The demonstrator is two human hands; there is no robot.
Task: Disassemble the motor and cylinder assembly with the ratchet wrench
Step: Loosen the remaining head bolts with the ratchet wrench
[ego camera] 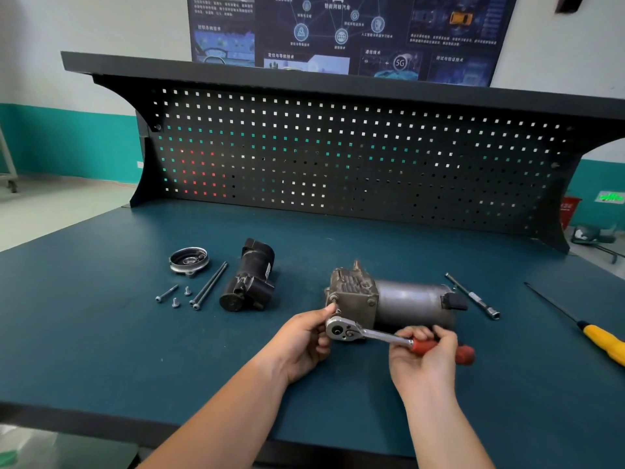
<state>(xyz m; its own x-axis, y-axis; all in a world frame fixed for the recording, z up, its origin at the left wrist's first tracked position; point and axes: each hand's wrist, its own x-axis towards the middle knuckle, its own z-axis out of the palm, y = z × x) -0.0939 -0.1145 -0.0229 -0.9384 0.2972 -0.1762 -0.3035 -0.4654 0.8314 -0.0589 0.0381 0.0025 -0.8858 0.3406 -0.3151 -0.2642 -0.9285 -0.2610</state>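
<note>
A teal bench (101,333) stands under a black pegboard (338,157), with a blue poster (338,28) on the wall behind. The motor (389,299) lies on its side mid-bench, just beyond both hands. The right hand (422,357) curls round the red handle of the ratchet (372,335). The left hand (301,343) pinches its head at the motor's near corner.

Grips the ratchet wrench (368,335) by its red handle in the right hand (422,353), holds its head with the left hand (304,343), just in front of the motor and cylinder assembly (399,299) on the bench (101,333).
</note>
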